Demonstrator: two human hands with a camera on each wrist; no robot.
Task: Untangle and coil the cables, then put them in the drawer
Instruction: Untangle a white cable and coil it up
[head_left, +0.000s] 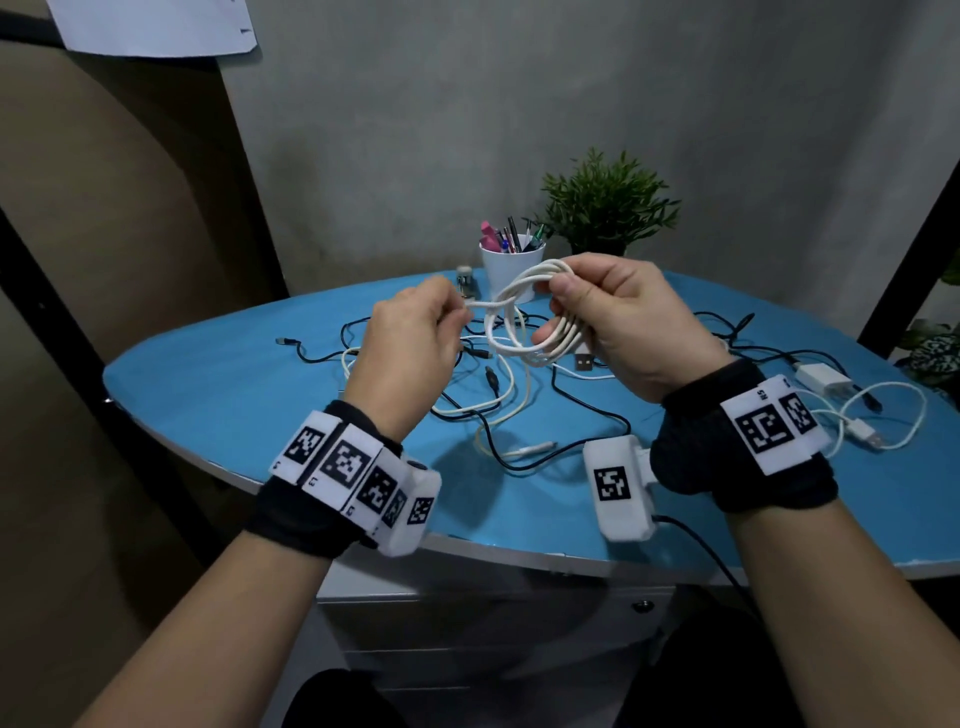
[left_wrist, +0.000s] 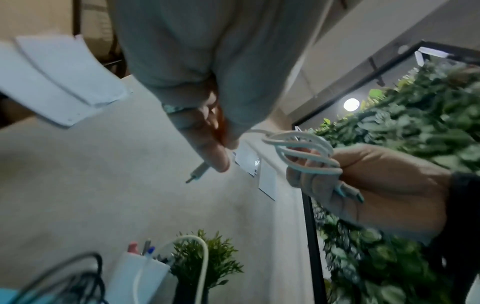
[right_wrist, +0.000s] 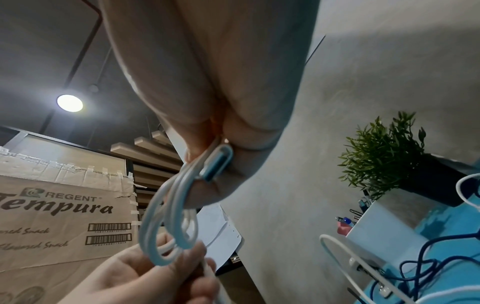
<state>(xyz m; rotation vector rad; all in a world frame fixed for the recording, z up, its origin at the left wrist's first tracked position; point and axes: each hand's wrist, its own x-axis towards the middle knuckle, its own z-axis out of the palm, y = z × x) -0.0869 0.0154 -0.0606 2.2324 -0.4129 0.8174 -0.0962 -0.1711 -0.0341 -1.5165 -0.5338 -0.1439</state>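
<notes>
Both hands are raised above the blue table (head_left: 249, 374), close together but not touching, with a white cable (head_left: 524, 317) held between them. The right hand (head_left: 623, 322) has its thumb and fingers curled round a bundle of several loops of this cable, and in the right wrist view a metal plug (right_wrist: 217, 164) of the cable sits against the fingers beside the loops. The left hand (head_left: 410, 338) pinches the loose end of the same cable between thumb and fingertips, just left of the loops; in the left wrist view a small plug tip (left_wrist: 196, 174) pokes out below its fingers. Beneath the hands, black cables (head_left: 587, 410) and other white cables (head_left: 498, 400) lie tangled on the table, and a white charger (head_left: 821, 376) with its own cable lies to the right. A white cup of pens (head_left: 511, 260) and a small green plant (head_left: 608, 202) stand at the back of the table, and grey drawers (head_left: 493, 613) sit under its front edge, closed
</notes>
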